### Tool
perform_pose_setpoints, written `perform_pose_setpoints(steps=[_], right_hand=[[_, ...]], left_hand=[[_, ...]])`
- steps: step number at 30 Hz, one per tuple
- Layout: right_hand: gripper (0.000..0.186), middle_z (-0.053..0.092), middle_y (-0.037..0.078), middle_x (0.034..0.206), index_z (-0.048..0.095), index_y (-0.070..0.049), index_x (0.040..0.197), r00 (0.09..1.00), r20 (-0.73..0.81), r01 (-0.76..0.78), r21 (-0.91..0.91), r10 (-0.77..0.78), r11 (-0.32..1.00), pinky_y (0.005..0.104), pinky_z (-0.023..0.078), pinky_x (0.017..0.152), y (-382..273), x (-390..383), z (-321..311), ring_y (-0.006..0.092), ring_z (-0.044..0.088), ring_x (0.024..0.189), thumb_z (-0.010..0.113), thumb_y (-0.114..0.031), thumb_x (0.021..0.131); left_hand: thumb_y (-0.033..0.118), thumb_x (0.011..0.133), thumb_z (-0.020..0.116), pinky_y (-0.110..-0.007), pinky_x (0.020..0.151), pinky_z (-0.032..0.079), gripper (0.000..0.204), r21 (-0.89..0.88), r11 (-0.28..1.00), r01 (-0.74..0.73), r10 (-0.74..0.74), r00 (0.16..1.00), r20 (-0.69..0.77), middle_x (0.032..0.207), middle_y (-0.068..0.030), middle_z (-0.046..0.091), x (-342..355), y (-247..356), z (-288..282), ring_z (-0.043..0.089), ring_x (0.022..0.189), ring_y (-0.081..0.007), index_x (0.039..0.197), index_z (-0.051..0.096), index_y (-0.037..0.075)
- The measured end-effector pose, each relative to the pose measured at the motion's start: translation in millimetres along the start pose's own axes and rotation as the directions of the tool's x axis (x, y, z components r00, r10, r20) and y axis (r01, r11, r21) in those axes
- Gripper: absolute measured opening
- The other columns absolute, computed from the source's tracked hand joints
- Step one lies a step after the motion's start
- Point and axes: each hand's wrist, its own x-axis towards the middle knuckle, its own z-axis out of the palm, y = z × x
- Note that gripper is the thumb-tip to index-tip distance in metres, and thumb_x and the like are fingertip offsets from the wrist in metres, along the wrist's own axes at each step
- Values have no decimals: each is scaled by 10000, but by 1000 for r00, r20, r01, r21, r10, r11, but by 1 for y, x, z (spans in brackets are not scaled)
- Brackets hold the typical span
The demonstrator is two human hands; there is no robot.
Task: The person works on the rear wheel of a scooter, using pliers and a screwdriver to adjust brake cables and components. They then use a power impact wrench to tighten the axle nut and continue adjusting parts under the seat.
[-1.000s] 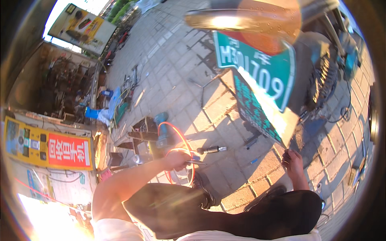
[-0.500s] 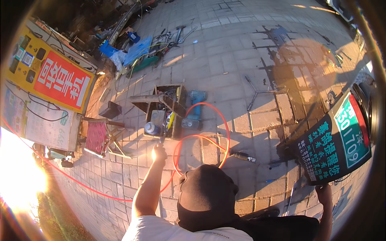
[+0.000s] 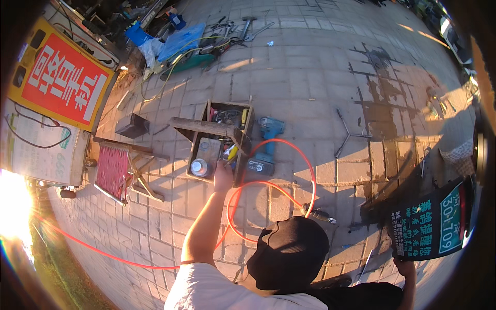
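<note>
My left hand (image 3: 223,175) reaches into the front of a wooden toolbox (image 3: 183,125), fingers closed beside a yellow-handled tool (image 3: 231,152); what they hold is hard to make out. A white-capped container (image 3: 198,167) stands in that box. My right hand (image 3: 405,268), low at the right, grips the bottom edge of a dark mudguard (image 3: 409,230) bearing a green plate (image 3: 450,219). A teal cordless drill (image 3: 268,150) lies right of the box. An orange hose (image 3: 313,181) loops in front of it, with a black and metal fitting (image 3: 323,215).
A red-seated folding stool (image 3: 111,173) stands left, under a yellow-and-red sign (image 3: 64,77). A dark box (image 3: 132,125) is near the toolbox. A three-armed wrench (image 3: 345,138) lies right on the paving; tools and blue plastic (image 3: 181,41) lie at the back.
The view has swung down and away from the vehicle parts. My left hand has moved forward from the hose into the toolbox. The mudguard and plate now sit low at the right.
</note>
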Motion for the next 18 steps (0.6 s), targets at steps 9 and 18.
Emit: perform_pose_setpoints(steps=[9, 18], right_hand=[[510, 650, 73, 897, 595, -21, 1068, 669, 415, -513, -342, 616, 787, 294, 515, 654, 22, 20, -1, 165, 624, 780, 743, -346, 704], [625, 657, 129, 1072, 564, -19, 1210, 438, 588, -637, -331, 681, 696, 347, 530, 784, 36, -3, -16, 236, 648, 952, 666, -471, 790]], left_hand=[[129, 831, 553, -436, 812, 465, 193, 456, 849, -268, 214, 963, 166, 970, -166, 636, -2, -1, -12, 574, 911, -348, 964, 639, 19], [257, 803, 610, -465, 807, 515, 302, 470, 868, -159, 49, 970, 238, 981, -212, 640, 84, 35, 10, 625, 924, -393, 983, 615, 16]])
